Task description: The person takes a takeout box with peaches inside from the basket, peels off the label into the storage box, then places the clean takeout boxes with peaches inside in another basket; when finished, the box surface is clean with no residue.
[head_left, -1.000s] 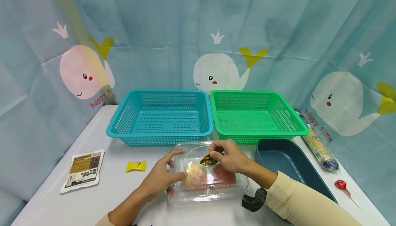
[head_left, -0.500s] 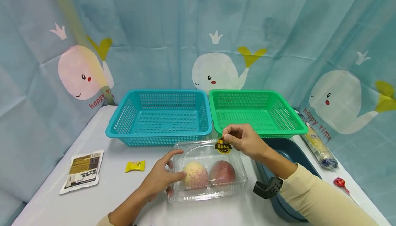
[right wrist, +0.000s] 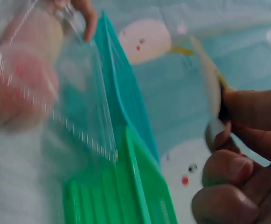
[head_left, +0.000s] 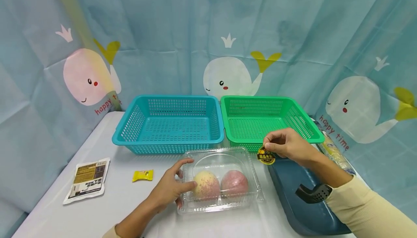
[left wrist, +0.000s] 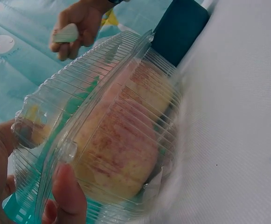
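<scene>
A clear plastic clamshell box [head_left: 224, 206] rests on the white table, its lid down. Through it show two peaches, one yellowish and speckled [head_left: 206, 184], the other pink [head_left: 235, 183]. My left hand [head_left: 170, 185] grips the box's left side, thumb and fingers around its edge; the left wrist view shows the thumb [left wrist: 69, 193] against the ribbed plastic. Off to the right of the box, my right hand [head_left: 291, 146] pinches a round black-and-gold sticker [head_left: 266, 157] between thumb and forefinger. In the right wrist view the sticker [right wrist: 211, 88] appears nearly edge-on, its pale back visible.
Behind the box stand a blue basket [head_left: 167, 146] and a green basket [head_left: 239, 145]. A dark blue bin [head_left: 293, 194] lies under my right forearm. At left are a foil-style pouch [head_left: 87, 180] and a small yellow packet [head_left: 142, 175]. A long yellow package [head_left: 333, 147] lies far right.
The sticker has come off the box's lid and travelled right with my right hand, toward the dark bin. My left hand has kept its hold on the box.
</scene>
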`<move>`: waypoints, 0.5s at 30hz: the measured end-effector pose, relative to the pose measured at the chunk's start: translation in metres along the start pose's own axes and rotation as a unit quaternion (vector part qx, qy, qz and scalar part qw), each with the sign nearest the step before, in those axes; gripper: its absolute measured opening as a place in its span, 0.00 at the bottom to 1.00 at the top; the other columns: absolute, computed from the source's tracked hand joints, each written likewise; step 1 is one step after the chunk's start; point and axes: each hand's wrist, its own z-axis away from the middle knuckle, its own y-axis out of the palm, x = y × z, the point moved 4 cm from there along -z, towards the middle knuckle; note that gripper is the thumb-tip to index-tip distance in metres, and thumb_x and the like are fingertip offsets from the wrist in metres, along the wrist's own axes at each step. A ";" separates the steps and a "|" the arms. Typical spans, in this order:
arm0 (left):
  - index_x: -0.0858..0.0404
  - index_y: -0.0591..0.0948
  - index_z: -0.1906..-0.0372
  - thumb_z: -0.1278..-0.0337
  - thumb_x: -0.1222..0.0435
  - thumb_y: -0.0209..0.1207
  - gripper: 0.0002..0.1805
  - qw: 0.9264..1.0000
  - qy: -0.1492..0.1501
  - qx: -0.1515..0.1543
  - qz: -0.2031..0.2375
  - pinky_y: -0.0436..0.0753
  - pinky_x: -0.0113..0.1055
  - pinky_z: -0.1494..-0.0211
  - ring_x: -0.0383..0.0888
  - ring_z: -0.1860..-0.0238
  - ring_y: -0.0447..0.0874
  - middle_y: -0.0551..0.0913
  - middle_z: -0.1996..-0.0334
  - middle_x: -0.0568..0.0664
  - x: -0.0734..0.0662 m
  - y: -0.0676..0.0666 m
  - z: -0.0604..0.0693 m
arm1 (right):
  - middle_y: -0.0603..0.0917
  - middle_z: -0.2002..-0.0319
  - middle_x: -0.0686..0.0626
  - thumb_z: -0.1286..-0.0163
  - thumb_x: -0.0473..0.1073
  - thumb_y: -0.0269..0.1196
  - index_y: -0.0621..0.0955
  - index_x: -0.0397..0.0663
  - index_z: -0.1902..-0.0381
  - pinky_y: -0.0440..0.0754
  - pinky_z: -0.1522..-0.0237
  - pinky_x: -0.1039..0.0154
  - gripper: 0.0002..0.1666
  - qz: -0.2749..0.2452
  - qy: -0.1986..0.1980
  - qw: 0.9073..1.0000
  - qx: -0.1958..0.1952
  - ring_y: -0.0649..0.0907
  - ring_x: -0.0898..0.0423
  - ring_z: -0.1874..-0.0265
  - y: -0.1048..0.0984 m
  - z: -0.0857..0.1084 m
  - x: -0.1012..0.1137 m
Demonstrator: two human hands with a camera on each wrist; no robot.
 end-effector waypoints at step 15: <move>0.51 0.68 0.33 0.52 0.68 0.70 0.39 1.000 -0.003 0.003 0.004 0.74 0.34 0.91 0.42 0.89 0.64 0.57 0.58 0.61 0.002 -0.001 0.000 | 0.65 0.82 0.41 0.29 0.31 0.56 0.80 0.35 0.66 0.57 0.91 0.55 0.07 0.004 0.085 0.994 0.066 0.56 0.50 0.90 -0.034 0.045 -0.055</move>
